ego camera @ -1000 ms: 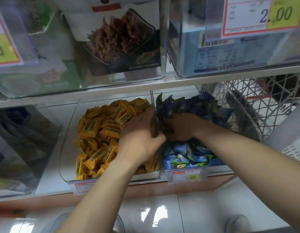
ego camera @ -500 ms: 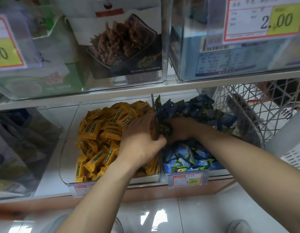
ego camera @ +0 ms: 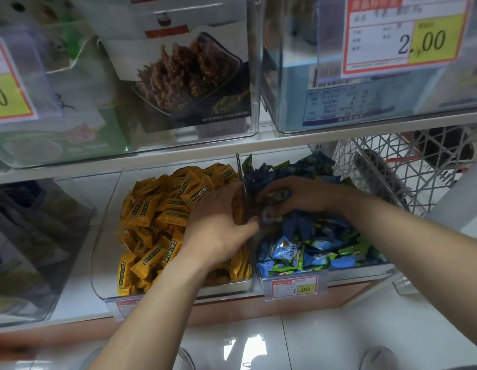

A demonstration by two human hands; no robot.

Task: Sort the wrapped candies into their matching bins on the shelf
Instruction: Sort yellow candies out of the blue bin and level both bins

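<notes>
Against the bin divider (ego camera: 241, 166), both hands (ego camera: 218, 225) crowd.

Left hand (ego camera: 218, 231) rests on yellow candies (ego camera: 157, 222); right hand (ego camera: 298, 198) clutches wrapped pieces over blue candies (ego camera: 312, 249).

At one o'clock, the red-framed white-and-yellow price card (ego camera: 404, 36) on the upper clear bin reads "2.00". The small red-framed price tag (ego camera: 295, 287) on the blue-candy bin at five o'clock reads "1.00".
</notes>
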